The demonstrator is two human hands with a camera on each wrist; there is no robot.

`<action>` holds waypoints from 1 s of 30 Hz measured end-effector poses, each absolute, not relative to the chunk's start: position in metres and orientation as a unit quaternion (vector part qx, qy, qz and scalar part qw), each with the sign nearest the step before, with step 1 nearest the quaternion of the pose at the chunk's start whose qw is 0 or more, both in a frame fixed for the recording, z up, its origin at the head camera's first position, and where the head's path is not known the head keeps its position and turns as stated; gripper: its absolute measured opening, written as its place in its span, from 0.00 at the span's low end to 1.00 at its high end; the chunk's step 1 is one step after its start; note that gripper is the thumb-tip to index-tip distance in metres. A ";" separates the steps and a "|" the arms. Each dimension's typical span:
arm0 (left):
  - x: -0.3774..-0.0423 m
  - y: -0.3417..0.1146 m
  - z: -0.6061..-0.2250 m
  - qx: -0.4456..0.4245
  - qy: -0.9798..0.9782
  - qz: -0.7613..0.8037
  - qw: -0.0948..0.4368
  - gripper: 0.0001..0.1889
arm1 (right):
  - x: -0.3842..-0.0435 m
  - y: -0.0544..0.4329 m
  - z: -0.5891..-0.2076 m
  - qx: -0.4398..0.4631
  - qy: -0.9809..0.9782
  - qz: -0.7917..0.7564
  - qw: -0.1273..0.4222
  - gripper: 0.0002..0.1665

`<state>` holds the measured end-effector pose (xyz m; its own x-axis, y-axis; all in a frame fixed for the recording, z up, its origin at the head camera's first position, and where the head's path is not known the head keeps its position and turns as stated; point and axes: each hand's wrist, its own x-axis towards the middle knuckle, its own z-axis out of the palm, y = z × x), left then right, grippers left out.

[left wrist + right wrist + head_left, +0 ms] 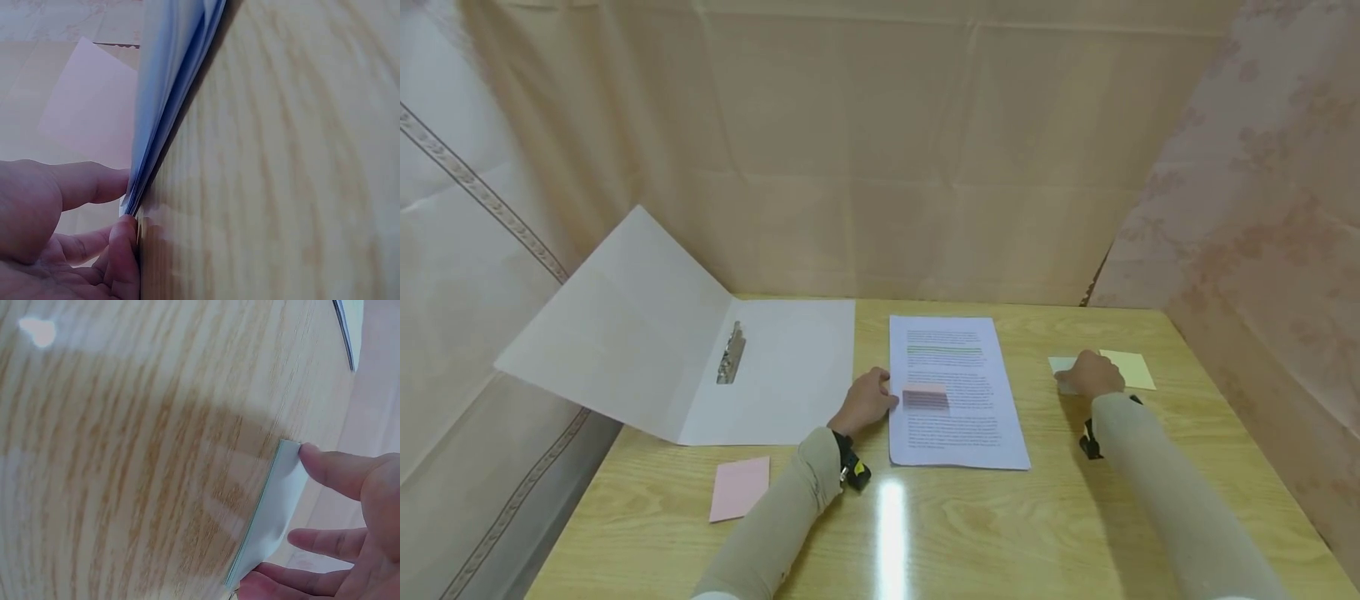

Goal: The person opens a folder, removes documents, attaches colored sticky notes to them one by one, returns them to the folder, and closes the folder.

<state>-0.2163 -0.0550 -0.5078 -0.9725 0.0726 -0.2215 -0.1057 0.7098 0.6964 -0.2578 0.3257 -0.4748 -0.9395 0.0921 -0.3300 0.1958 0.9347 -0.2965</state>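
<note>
A stack of printed sheets [955, 442] lies on the table, with green highlighted lines near its top and a pink sticky note [925, 396] on the text. My left hand [867, 400] pinches the stack's left edge between thumb and fingertips; the layered sheets [169, 94] show close up in the left wrist view. Over on the right, my right hand [1092, 375] holds a pale green sticky note pad [272, 509] by its opposite edges, thumb on one side and fingers on the other. In the head view the hand covers much of that pad.
A white file folder [805, 358] with a metal clip [731, 354] lies opened at the left, its cover [625, 333] raised. A pink sticky note pad [740, 489] is near the left forearm. Beside the right hand sits a yellow pad [1131, 369]. Curtains [910, 167] hang behind the table.
</note>
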 end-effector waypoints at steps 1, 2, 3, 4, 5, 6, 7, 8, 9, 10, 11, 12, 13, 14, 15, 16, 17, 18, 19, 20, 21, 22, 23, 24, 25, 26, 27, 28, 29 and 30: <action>-0.216 -0.055 -0.508 -0.008 0.917 0.381 0.117 0.26 | -0.258 0.325 -0.474 0.076 0.971 -0.166 0.157 0.31; -0.217 -0.056 -0.508 -0.007 0.917 0.381 0.116 0.26 | -0.258 0.325 -0.474 0.078 0.971 -0.166 0.155 0.32; -0.217 -0.056 -0.508 -0.006 0.917 0.381 0.115 0.26 | -0.259 0.325 -0.475 0.081 0.971 -0.167 0.154 0.33; -0.216 -0.057 -0.508 -0.006 0.917 0.381 0.114 0.26 | -0.260 0.325 -0.475 0.083 0.971 -0.168 0.151 0.33; -0.216 -0.057 -0.508 -0.006 0.917 0.383 0.113 0.26 | -0.260 0.326 -0.475 0.086 0.970 -0.170 0.150 0.32; -0.216 -0.058 -0.508 -0.005 0.916 0.384 0.112 0.26 | -0.261 0.326 -0.475 0.088 0.970 -0.171 0.150 0.31; -0.216 -0.058 -0.508 -0.003 0.916 0.385 0.112 0.26 | -0.261 0.327 -0.475 0.090 0.970 -0.170 0.151 0.31; -0.216 -0.058 -0.508 -0.003 0.916 0.385 0.112 0.26 | -0.262 0.328 -0.475 0.091 0.969 -0.171 0.151 0.31; -0.216 -0.058 -0.508 -0.003 0.916 0.385 0.113 0.26 | -0.261 0.329 -0.475 0.091 0.969 -0.170 0.153 0.32; -0.216 -0.058 -0.508 -0.004 0.916 0.384 0.113 0.26 | -0.261 0.329 -0.474 0.090 0.969 -0.172 0.156 0.33; -0.216 -0.058 -0.508 -0.005 0.916 0.385 0.114 0.26 | -0.260 0.330 -0.474 0.091 0.968 -0.173 0.160 0.35; -0.215 -0.058 -0.507 -0.006 0.916 0.384 0.116 0.26 | -0.260 0.330 -0.473 0.092 0.966 -0.176 0.163 0.38; -0.215 -0.058 -0.507 -0.009 0.916 0.384 0.118 0.26 | -0.260 0.331 -0.473 0.093 0.966 -0.176 0.165 0.41; -0.215 -0.058 -0.506 -0.010 0.915 0.384 0.119 0.26 | -0.260 0.331 -0.472 0.094 0.966 -0.176 0.162 0.44; -0.215 -0.057 -0.506 -0.012 0.915 0.384 0.119 0.26 | -0.259 0.331 -0.472 0.095 0.967 -0.176 0.160 0.45; -0.215 -0.057 -0.506 -0.013 0.915 0.385 0.120 0.26 | -0.259 0.331 -0.471 0.097 0.967 -0.176 0.158 0.46; -0.215 -0.057 -0.505 -0.014 0.915 0.385 0.121 0.25 | -0.259 0.331 -0.471 0.098 0.967 -0.175 0.155 0.46; -0.216 -0.057 -0.505 -0.014 0.915 0.385 0.121 0.25 | -0.259 0.331 -0.471 0.099 0.968 -0.174 0.151 0.46; -0.216 -0.058 -0.504 -0.013 0.915 0.384 0.121 0.25 | -0.259 0.332 -0.471 0.099 0.969 -0.171 0.147 0.46; -0.216 -0.057 -0.504 -0.013 0.916 0.383 0.121 0.25 | -0.259 0.331 -0.472 0.101 0.969 -0.173 0.143 0.46; -0.215 -0.057 -0.504 -0.012 0.916 0.383 0.121 0.25 | -0.259 0.332 -0.473 0.102 0.969 -0.175 0.139 0.45; -0.215 -0.058 -0.504 -0.012 0.915 0.384 0.120 0.25 | -0.260 0.332 -0.474 0.105 0.968 -0.183 0.139 0.42; -0.215 -0.057 -0.504 -0.012 0.915 0.385 0.119 0.25 | -0.260 0.333 -0.475 0.108 0.965 -0.192 0.140 0.40; -0.215 -0.058 -0.504 -0.011 0.915 0.385 0.118 0.25 | -0.260 0.333 -0.476 0.112 0.963 -0.202 0.141 0.37; -0.215 -0.057 -0.504 -0.010 0.915 0.386 0.118 0.25 | -0.260 0.334 -0.476 0.116 0.960 -0.213 0.142 0.33; -0.215 -0.057 -0.504 -0.009 0.914 0.387 0.118 0.25 | -0.260 0.334 -0.477 0.121 0.957 -0.223 0.142 0.30; -0.215 -0.057 -0.505 -0.009 0.914 0.388 0.117 0.26 | -0.260 0.335 -0.478 0.125 0.954 -0.233 0.143 0.26; -0.215 -0.057 -0.505 -0.008 0.914 0.389 0.117 0.26 | -0.260 0.336 -0.478 0.128 0.952 -0.240 0.142 0.24; -0.215 -0.057 -0.506 -0.008 0.914 0.389 0.118 0.26 | -0.260 0.337 -0.478 0.129 0.952 -0.242 0.139 0.24; -0.215 -0.057 -0.506 -0.007 0.914 0.389 0.118 0.26 | -0.260 0.338 -0.479 0.131 0.952 -0.243 0.135 0.24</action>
